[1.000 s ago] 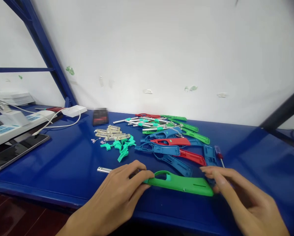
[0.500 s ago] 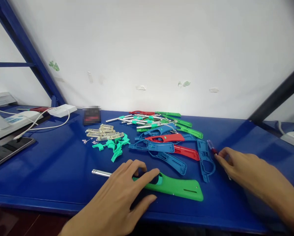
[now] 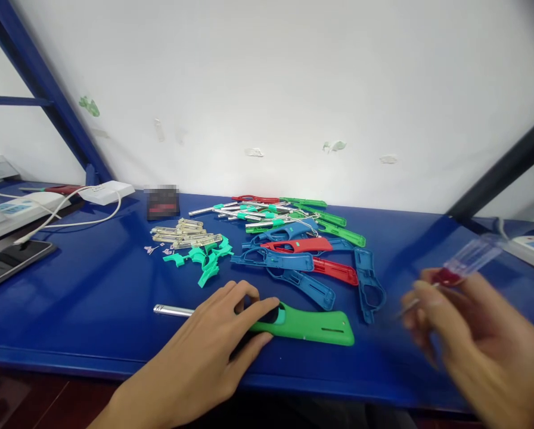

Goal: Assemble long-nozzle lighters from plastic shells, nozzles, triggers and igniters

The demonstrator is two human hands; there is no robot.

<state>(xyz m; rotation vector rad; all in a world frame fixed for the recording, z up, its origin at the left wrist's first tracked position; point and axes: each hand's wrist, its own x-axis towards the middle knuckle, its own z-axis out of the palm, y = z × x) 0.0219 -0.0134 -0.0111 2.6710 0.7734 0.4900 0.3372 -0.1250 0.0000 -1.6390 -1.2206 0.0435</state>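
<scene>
A green lighter (image 3: 314, 326) with a silver tube lies on the blue table near the front edge. My left hand (image 3: 224, 333) is wrapped over its middle, thumb on the near side, fingers around the trigger area. At the right, my right hand (image 3: 468, 333) is raised and blurred by motion, its fingers closed on a screwdriver (image 3: 470, 262) with a clear and red handle; the thin shaft points left and down. Blue casing halves (image 3: 369, 286) lie between the two hands, further back.
Behind are red casings (image 3: 298, 245), green casings (image 3: 345, 233), silver tubes with teal parts, teal triggers (image 3: 207, 259) and pale inner parts (image 3: 186, 233). A phone (image 3: 14, 265), a cable and power strips stand left; a white wall (image 3: 271, 89) rises behind.
My right hand has lifted the screwdriver off the table and turned it, handle now up to the right. The green lighter and my left hand appear slightly further left as the view shifted.
</scene>
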